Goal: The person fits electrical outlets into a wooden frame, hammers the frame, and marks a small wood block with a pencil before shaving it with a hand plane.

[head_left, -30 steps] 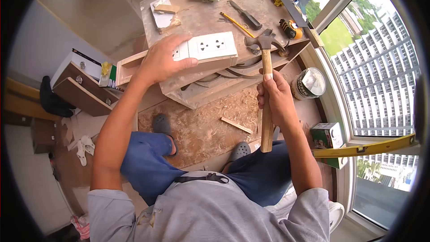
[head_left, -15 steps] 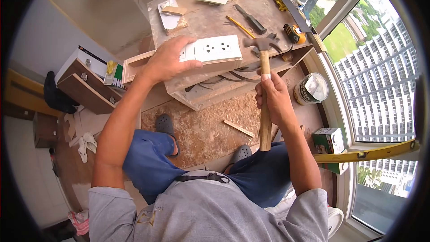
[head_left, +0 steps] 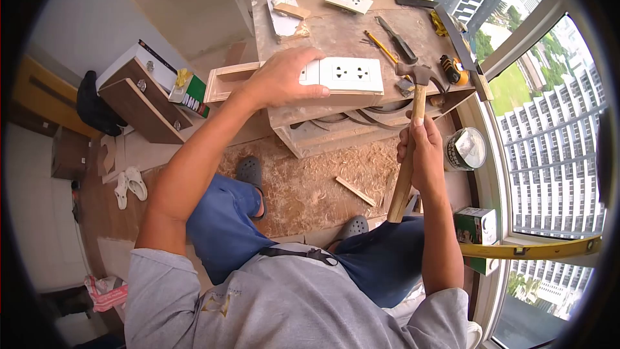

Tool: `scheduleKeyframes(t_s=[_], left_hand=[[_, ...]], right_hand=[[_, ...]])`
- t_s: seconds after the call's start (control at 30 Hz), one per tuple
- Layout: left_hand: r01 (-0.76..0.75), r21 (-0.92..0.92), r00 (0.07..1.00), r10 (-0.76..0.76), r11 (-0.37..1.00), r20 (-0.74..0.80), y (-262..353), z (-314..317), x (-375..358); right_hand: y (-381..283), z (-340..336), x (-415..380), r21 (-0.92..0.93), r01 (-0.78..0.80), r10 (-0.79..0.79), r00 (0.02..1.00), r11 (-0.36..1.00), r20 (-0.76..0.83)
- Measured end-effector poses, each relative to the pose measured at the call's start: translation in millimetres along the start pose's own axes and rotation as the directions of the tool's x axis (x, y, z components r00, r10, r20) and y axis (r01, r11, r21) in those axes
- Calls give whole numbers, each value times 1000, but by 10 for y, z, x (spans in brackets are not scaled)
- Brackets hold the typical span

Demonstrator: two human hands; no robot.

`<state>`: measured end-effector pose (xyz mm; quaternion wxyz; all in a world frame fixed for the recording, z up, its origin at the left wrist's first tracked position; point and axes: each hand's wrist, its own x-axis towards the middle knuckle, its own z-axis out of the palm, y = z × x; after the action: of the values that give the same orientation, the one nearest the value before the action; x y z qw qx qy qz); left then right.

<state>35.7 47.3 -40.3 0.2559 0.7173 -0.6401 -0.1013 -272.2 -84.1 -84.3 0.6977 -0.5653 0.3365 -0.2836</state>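
My left hand (head_left: pixel 289 77) is closed over a long wooden box (head_left: pixel 226 84) and the white outlets set in it. One white socket plate (head_left: pixel 352 75) shows in full to the right of my fingers; the other lies mostly under them. In my right hand (head_left: pixel 421 148) is a claw hammer (head_left: pixel 418 100), gripped around the middle of its wooden handle. Its metal head is up, just right of the box end, over the bench edge. A pencil (head_left: pixel 381 48) and a dark-handled chisel (head_left: pixel 395 39) lie behind the box.
On the workbench (head_left: pixel 310 16) are another socket plate (head_left: pixel 349 0), a tape measure (head_left: pixel 454 70), a carpenter's square (head_left: pixel 452 35) and wood scraps. A bucket (head_left: pixel 465 149) stands by the window. A yellow level (head_left: pixel 536 249) is at right. Shavings and a wood strip (head_left: pixel 355 191) cover the floor.
The whole view has shifted, so the bench and both hands sit farther right. The hammer handle now leans more, its lower end toward the left. Both grips stay the same.
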Motion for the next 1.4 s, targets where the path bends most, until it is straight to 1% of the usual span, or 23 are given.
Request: scheduleKeyframes(t_s=[0.1,0.17,0.2,0.23,0.33,0.4,0.5,0.57,0.6,0.73,0.8,0.83,0.9,0.93,1.03,1.07,1.1,1.17,1.2,1.23,1.3,1.37,1.4], left_hand=[[-4,-2,1000,4,1000,-6,-2,8,-7],[14,-2,1000,-14,1000,13,10,0,-2],[29,-1,999,-29,1000,31,13,-12,7],[30,0,999,-30,1000,27,-5,-6,5],[-29,1,1000,29,1000,-8,-25,32,-9],[-11,-10,997,10,1000,-73,11,49,-10],[24,-34,999,-25,999,-23,51,12,5],[10,-25,1000,-10,1000,-19,40,16,7],[8,-10,1000,-8,1000,-24,29,10,12],[-17,-23,998,15,1000,-55,-50,65,10],[-28,-25,998,27,999,-64,-46,66,10],[-29,-25,998,27,999,-65,-35,55,14],[-16,-17,999,16,1000,-36,-9,30,17],[-17,-16,999,17,1000,-37,-11,42,14],[-52,-16,996,50,999,-73,-48,61,-7],[-35,-20,997,34,999,-63,-50,61,-9],[-23,-24,998,22,999,-52,-37,44,2],[-19,-37,999,18,999,-45,-14,23,7],[-8,-49,999,7,999,-35,-9,21,0],[-8,-49,999,6,999,-36,-25,26,0],[-25,-29,998,24,999,-50,-49,41,6],[-20,-31,999,19,999,-37,-42,32,2],[-16,-32,1000,15,999,-27,-29,16,13]], right_hand=[[-5,56,-32,92,-59,57,998,994,20],[49,72,-35,-163,-37,51,995,986,81],[5,42,-25,-348,-27,93,980,937,175],[-17,85,-48,-349,-24,91,980,937,178],[-43,343,-193,-51,-52,60,984,997,169],[-48,211,-158,-89,27,-19,995,996,94],[-2,-23,-26,-105,55,-57,998,993,-19],[9,-120,3,-116,-43,47,999,992,28],[46,-103,1,-104,7,3,996,995,92],[41,-15,11,-177,26,-16,998,984,56],[21,-18,29,-18,15,-16,998,1000,-65],[32,-19,25,-18,16,-17,998,1000,-65],[98,-32,-5,-60,-12,11,1000,998,-17],[122,-42,-25,-96,-70,81,990,993,115],[62,-89,62,-149,-7,23,994,989,105],[87,-49,92,-272,49,-42,999,961,32],[77,-22,70,-271,50,-44,999,961,29],[32,-4,40,130,-62,59,998,990,27],[37,-49,67,-32,14,-14,1000,999,10],[54,-52,73,-32,14,-14,1000,999,11],[63,-24,58,104,29,-20,996,994,-88],[114,30,28,42,33,-28,991,999,-131],[116,21,20,-93,-22,19,999,995,-41]])
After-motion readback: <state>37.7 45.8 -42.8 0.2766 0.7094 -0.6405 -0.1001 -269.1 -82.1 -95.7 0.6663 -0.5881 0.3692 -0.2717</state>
